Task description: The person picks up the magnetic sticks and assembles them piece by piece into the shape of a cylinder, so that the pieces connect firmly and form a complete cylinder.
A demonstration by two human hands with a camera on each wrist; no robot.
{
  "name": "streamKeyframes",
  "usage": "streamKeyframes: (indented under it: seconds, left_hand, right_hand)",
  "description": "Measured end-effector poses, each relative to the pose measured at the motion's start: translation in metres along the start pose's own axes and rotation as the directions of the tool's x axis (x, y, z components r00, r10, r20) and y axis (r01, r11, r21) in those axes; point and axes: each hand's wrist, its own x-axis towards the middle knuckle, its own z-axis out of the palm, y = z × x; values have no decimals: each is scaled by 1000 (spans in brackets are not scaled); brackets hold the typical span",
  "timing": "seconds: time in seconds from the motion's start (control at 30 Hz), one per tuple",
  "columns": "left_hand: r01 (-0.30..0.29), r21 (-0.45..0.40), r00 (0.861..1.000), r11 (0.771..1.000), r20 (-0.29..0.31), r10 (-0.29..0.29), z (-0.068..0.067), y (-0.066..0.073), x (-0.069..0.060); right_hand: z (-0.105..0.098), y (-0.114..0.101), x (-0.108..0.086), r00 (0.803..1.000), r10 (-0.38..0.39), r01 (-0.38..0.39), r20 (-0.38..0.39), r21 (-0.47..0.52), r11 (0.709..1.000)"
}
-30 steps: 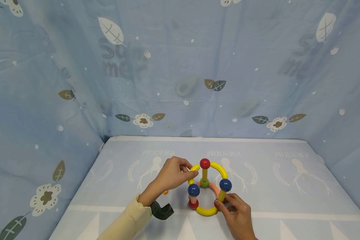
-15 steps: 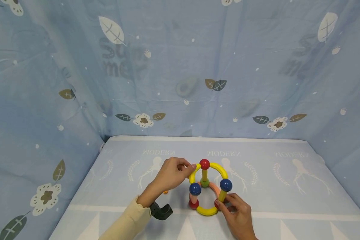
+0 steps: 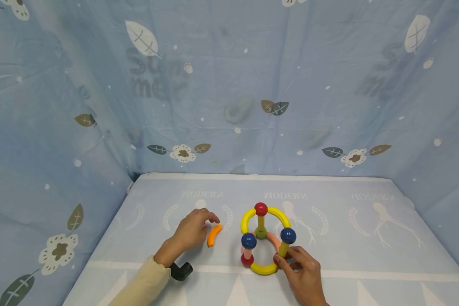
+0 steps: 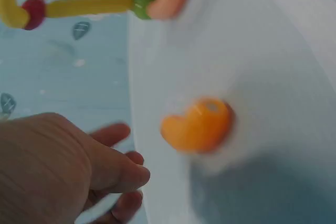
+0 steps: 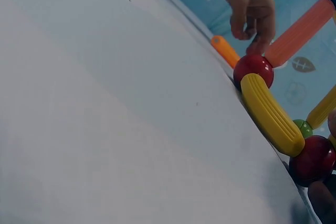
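Observation:
A ball-and-rod building toy stands on the table, made of straight and curved rods joined by balls. Its upper curved yellow rods meet a red ball, and blue balls top the two front posts. My right hand pinches the front right corner, at the lower red ball and the foot of the yellow post. To the left, my left hand hovers beside a loose orange curved rod, fingers bent loosely and holding nothing. The left wrist view shows that rod apart from the fingertips.
The table has a pale printed cover. Blue patterned cloth hangs behind it and along both sides. A black wrist device sits under the left wrist.
My left hand has let go of the upper left yellow curved rod and moved left and down to the orange rod, now uncovered. The right hand keeps its hold.

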Motion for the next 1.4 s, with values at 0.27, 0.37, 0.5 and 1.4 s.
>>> streamKeyframes:
  seconds: [0.27, 0.37, 0.5, 1.4]
  left_hand:
    - [-341, 289, 940, 895, 128, 317, 4, -21, -11]
    - [-384, 339, 923, 859, 129, 362, 5, -23, -12]
    - [-419, 372, 907, 829, 121, 404, 8, -23, -14]
    - [-597, 40, 801, 801, -10, 598, -50, 164, -23]
  right_hand:
    - [0, 2, -1, 1000, -11, 11, -6, 8, 1000]
    - [0, 2, -1, 1000, -7, 7, 1, 8, 1000]
    - [-1, 2, 0, 1000, -3, 3, 1, 6, 1000]
    - [-2, 10, -1, 985, -166, 169, -51, 54, 984]
